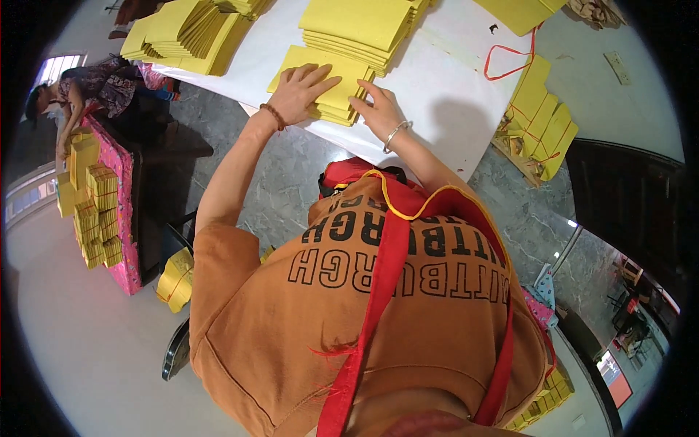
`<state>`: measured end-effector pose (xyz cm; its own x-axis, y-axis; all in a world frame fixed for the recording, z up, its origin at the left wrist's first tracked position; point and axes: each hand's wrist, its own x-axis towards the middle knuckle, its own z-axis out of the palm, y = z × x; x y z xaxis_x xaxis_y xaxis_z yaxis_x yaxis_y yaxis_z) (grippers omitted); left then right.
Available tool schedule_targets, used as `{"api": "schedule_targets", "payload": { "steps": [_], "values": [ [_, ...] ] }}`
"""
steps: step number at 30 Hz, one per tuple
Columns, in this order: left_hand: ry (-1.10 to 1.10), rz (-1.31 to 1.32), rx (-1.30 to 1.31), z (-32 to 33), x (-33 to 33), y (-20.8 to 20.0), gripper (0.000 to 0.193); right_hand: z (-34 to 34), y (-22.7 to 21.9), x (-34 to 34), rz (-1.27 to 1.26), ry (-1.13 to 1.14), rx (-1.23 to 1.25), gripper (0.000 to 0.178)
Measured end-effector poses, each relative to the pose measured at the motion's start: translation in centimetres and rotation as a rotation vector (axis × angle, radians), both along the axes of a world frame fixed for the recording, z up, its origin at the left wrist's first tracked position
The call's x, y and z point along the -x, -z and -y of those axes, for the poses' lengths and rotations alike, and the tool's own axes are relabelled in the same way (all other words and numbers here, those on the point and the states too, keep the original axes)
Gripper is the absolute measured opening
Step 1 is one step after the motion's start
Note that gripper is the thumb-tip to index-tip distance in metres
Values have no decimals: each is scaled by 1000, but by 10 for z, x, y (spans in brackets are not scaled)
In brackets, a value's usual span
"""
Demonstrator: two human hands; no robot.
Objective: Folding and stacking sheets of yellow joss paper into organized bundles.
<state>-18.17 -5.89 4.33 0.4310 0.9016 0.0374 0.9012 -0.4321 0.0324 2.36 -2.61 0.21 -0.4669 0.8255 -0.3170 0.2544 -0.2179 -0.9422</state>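
Note:
A small stack of folded yellow paper [347, 82] lies at the near edge of a white-covered table [444, 95]. My left hand [300, 95] rests flat on top of it with the fingers spread, a beaded bracelet at its wrist. At the stack's right edge is my right hand [378, 113], its thumb and forefinger apart and touching the paper; its other fingers are partly hidden. A silver bangle circles that wrist. Just beyond stands a taller pile of yellow paper [357, 29].
More yellow paper piles [186, 36] stand at the table's far left. A red string loop [502, 64] lies at the right, near tied yellow bundles [539, 120]. At left, a person [95, 95] leans over a pink-covered table [124, 218] stacked with bundles.

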Motion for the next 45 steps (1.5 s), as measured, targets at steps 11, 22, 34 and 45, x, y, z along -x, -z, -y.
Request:
{"api": "schedule_targets", "payload": {
  "steps": [11,22,34,45],
  "values": [
    [-813,860,430,-4,63,30,77,3,1,9,49,84,-133,48],
    [-916,1488,886,6,42,1,61,-2,22,0,-14,-6,-74,60],
    [-414,1585,750,25,-44,-2,79,0,-26,-118,-345,-169,13,116],
    [29,1011,392,-5,-73,57,112,9,7,-138,134,-61,-576,101]
  ]
}}
